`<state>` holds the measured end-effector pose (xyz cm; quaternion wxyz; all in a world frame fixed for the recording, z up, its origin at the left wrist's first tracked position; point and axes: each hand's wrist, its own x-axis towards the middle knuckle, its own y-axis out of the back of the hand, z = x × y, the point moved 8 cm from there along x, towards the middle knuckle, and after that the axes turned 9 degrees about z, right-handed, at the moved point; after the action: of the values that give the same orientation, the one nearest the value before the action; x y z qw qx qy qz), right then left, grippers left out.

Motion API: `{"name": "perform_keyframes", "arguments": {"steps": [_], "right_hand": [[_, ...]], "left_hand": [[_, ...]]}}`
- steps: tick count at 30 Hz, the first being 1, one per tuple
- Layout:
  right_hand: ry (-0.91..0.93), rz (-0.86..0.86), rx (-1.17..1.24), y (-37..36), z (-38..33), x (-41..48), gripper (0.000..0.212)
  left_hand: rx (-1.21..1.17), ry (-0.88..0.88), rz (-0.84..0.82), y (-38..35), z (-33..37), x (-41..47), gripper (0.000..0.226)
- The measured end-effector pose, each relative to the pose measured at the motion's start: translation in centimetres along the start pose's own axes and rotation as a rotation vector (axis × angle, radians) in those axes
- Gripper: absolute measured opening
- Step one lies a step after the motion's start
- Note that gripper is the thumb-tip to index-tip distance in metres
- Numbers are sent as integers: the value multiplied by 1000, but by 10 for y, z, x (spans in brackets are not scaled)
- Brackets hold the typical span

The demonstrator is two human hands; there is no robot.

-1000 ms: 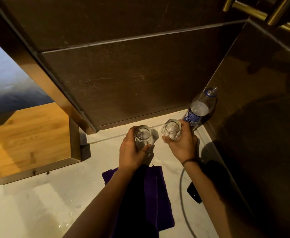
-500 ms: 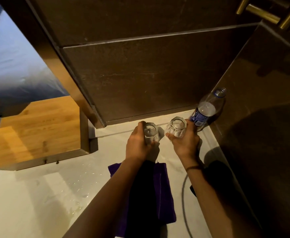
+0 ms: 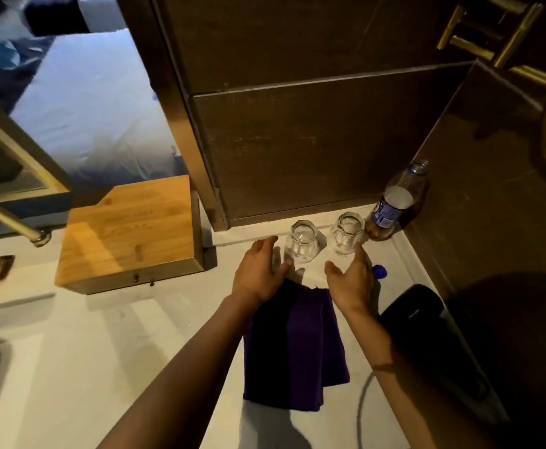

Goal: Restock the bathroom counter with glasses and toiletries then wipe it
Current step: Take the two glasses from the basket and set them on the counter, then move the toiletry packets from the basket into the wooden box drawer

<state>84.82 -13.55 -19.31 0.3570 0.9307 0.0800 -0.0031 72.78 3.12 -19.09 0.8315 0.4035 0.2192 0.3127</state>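
Note:
Two clear faceted glasses stand side by side on the white counter (image 3: 109,345) near the back wall: the left glass (image 3: 301,242) and the right glass (image 3: 346,233). My left hand (image 3: 258,270) is open just to the left of and below the left glass, fingers apart and off it. My right hand (image 3: 351,278) is open just below the right glass, holding nothing. A folded purple cloth (image 3: 301,348) lies on the counter under my wrists.
A plastic water bottle (image 3: 394,202) stands in the back right corner, with a blue cap (image 3: 380,271) lying near my right hand. A wooden box (image 3: 129,238) sits at the left. A black device (image 3: 414,312) with a cord lies at the right wall.
Both hands have let go of the glasses, which now stand on the counter, and have drawn back a little toward me. The camera has tilted up and left.

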Motion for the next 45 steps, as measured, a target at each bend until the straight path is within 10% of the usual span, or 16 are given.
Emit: {"name": "perform_keyframes", "arguments": {"steps": [16, 32, 45], "right_hand": [[425, -209, -523, -83, 36, -144, 73], [814, -437, -452, -116, -24, -358, 39], [1249, -828, -66, -168, -254, -548, 35]], "left_hand": [[78, 79, 262, 123, -244, -217, 29], [331, 292, 216, 143, -388, -467, 57], [218, 175, 1056, 374, -353, -523, 31]]}}
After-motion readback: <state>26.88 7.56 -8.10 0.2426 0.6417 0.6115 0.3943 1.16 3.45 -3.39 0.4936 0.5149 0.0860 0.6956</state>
